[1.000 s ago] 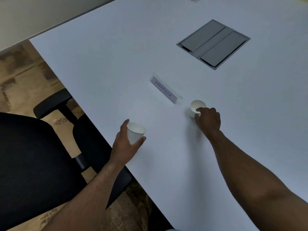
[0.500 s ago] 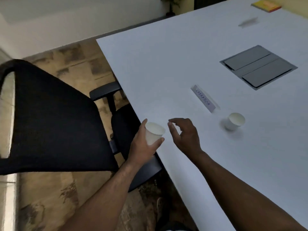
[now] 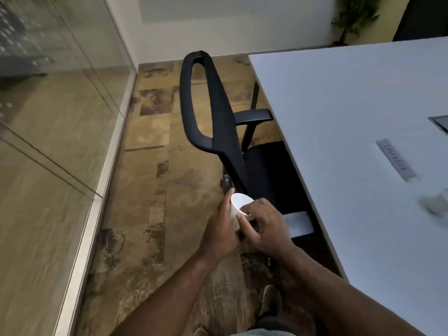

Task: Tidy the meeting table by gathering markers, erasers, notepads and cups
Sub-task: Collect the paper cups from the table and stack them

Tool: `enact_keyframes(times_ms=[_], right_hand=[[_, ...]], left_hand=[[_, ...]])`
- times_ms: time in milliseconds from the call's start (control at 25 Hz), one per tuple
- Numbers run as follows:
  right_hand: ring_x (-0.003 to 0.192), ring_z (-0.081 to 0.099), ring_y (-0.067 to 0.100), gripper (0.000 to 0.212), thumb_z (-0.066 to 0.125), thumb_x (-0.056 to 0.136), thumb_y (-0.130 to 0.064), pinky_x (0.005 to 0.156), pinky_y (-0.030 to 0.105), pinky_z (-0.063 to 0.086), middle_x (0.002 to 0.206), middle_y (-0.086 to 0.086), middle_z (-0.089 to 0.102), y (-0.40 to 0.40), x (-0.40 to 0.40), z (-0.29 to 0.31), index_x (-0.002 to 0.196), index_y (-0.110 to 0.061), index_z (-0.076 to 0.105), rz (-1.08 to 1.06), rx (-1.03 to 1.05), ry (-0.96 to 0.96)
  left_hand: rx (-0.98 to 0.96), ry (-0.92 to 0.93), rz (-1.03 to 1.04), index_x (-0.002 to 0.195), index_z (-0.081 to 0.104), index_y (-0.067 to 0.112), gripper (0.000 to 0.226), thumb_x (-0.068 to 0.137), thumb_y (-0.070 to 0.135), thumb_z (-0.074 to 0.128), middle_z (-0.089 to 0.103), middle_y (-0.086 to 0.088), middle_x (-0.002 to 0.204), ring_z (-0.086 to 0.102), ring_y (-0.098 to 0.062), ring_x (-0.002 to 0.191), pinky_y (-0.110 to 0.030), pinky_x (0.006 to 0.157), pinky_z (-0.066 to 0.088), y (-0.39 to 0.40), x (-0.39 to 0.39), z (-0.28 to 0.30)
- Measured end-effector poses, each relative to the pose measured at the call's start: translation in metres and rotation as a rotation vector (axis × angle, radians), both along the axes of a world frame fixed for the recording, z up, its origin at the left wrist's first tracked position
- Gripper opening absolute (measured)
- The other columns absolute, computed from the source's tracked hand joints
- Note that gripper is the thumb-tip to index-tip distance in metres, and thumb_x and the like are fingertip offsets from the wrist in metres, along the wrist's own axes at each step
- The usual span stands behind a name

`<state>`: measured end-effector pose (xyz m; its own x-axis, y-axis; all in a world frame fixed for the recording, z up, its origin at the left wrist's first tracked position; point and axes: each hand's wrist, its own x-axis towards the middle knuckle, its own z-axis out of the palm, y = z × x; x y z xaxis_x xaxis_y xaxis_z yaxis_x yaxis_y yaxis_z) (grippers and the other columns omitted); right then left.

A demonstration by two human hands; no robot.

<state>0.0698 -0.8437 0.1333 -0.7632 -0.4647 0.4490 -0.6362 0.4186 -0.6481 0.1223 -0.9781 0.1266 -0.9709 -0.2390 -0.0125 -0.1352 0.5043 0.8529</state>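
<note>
a white paper cup (image 3: 238, 206) is being gripped around its side wall by the left hand (image 3: 221, 235), thumb and fingers curled round it, mouth tilted up toward the camera. the right hand (image 3: 263, 227) is being brought against the same cup, its fingertips (image 3: 243, 212) being laid on the near rim and wall; whether they are pinching the rim or only touching it cannot be told, as the contact is partly hidden. the cup is being held off the table (image 3: 351, 112), over the floor, just beside the seat of the black chair (image 3: 218, 112).

the cup is being judged as very light and thin-walled, easily crushed or ovalled by a hard squeeze, with a dry, slightly grippy surface. the rolled rim is being judged its stiffest part, so a light hold near the rim or low at the base is being favoured over pressure at mid-wall.

a second cup (image 3: 437, 203) is being left on the table at the far right, smeared by motion blur and near the frame edge, well apart from the hands. a name card (image 3: 396, 162) is lying beyond it. the table edge is running close to the right forearm, and the chair back and armrest are crowding the space ahead; open floor is being offered to the left, up to the glass wall (image 3: 60, 105).
</note>
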Motion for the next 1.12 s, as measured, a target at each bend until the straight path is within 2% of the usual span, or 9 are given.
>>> enact_keyframes(times_ms=[200,360,440,600,720,760,840,960,1120], right_hand=[[0.095,0.060,0.014,0.022,0.064,0.086,-0.029,0.080,0.035,0.050,0.102,-0.005,0.068,-0.125,0.069,-0.005,0.103,-0.015,0.068,0.060,-0.084,-0.146],[0.132,0.037,0.007,0.051,0.061,0.090,-0.038,0.107,0.024,0.033,0.141,-0.009,0.043,-0.210,0.085,-0.004,0.137,-0.021,0.047,0.146,0.039,-0.326],[0.130,0.035,0.000,0.057,0.062,0.090,-0.039,0.105,0.016,0.029,0.138,-0.018,0.039,-0.246,0.075,-0.005,0.141,-0.025,0.041,0.184,0.048,-0.450],[0.106,0.054,-0.009,0.042,0.068,0.086,-0.038,0.089,0.016,0.047,0.114,-0.029,0.055,-0.311,0.027,-0.009,0.123,-0.041,0.048,0.298,0.019,-0.695],[0.102,0.060,0.000,0.045,0.072,0.082,-0.041,0.084,0.022,0.052,0.113,-0.020,0.059,-0.377,-0.029,-0.021,0.122,-0.035,0.051,0.345,0.079,-0.796],[0.103,0.061,0.004,0.046,0.072,0.081,-0.044,0.081,0.021,0.051,0.114,-0.017,0.061,-0.402,-0.049,-0.026,0.122,-0.033,0.052,0.348,0.090,-0.831],[0.103,0.060,0.006,0.046,0.071,0.081,-0.048,0.075,0.017,0.048,0.114,-0.014,0.061,-0.451,-0.089,-0.029,0.120,-0.031,0.055,0.332,0.113,-0.871],[0.103,0.060,0.009,0.047,0.069,0.082,-0.048,0.079,0.021,0.049,0.117,-0.012,0.061,-0.510,-0.149,-0.023,0.122,-0.028,0.056,0.290,0.083,-0.881],[0.102,0.058,0.006,0.048,0.068,0.083,-0.047,0.075,0.017,0.046,0.120,-0.014,0.059,-0.561,-0.232,-0.007,0.126,-0.028,0.055,0.204,0.049,-0.876]], left_hand=[[-0.026,-0.003,0.102,0.147,0.035,0.025,0.073,0.083,0.041,0.065,0.054,0.007,0.138,0.054,-0.007,0.122,-0.032,0.100,0.048,-0.114,0.071,-0.006],[-0.074,0.000,0.207,0.147,0.036,0.022,0.077,0.079,0.032,0.072,0.050,0.011,0.134,0.051,-0.003,0.118,-0.020,0.093,0.043,-0.196,0.098,-0.004],[-0.077,-0.023,0.248,0.141,0.043,0.029,0.076,0.073,0.037,0.077,0.053,0.015,0.129,0.054,-0.001,0.113,-0.022,0.088,0.048,-0.233,0.094,-0.007],[-0.045,-0.054,0.272,0.133,0.047,0.041,0.072,0.069,0.035,0.079,0.058,0.019,0.121,0.056,0.003,0.109,-0.018,0.084,0.049,-0.303,0.070,-0.017],[-0.028,-0.099,0.292,0.136,0.044,0.046,0.073,0.072,0.033,0.078,0.053,0.024,0.126,0.052,0.009,0.113,-0.011,0.088,0.043,-0.368,0.037,-0.028],[-0.032,-0.127,0.298,0.138,0.043,0.043,0.074,0.073,0.035,0.077,0.053,0.023,0.128,0.052,0.006,0.114,-0.014,0.090,0.045,-0.392,0.021,-0.030],[-0.052,-0.175,0.305,0.138,0.045,0.038,0.073,0.072,0.038,0.076,0.057,0.016,0.129,0.057,-0.002,0.113,-0.021,0.089,0.049,-0.437,-0.017,-0.029],[-0.054,-0.160,0.336,0.132,0.052,0.030,0.063,0.075,0.026,0.077,0.060,0.015,0.117,0.059,0.000,0.098,-0.004,0.072,0.041,-0.492,-0.081,-0.014],[-0.037,-0.127,0.339,0.130,0.052,0.034,0.061,0.074,0.031,0.076,0.061,0.012,0.116,0.061,-0.006,0.098,-0.015,0.069,0.045,-0.548,-0.170,-0.004]])
